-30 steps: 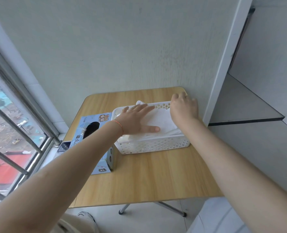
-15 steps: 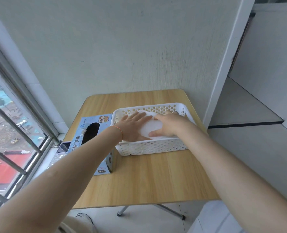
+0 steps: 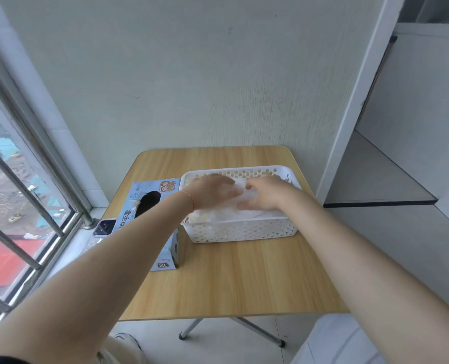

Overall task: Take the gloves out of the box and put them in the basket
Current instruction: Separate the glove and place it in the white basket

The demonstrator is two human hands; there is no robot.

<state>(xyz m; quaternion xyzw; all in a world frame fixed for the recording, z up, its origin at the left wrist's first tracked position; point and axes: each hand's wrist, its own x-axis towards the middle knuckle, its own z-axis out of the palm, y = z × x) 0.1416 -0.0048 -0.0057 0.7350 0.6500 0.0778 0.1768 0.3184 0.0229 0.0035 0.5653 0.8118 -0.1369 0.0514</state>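
Head view: left hand (image 3: 212, 191) and right hand (image 3: 266, 193) press flat, fingers spread, on gloves (image 3: 247, 208) in basket (image 3: 244, 229).

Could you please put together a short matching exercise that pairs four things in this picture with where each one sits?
Things:
1. glove box
2. basket
3. gloves
4. phone

Places:
A. on the window sill, at the table's left edge
B. inside the basket, under both hands
C. on the table, left of the basket
D. on the table, toward its right side

Pairs: 1-C, 2-D, 3-B, 4-A
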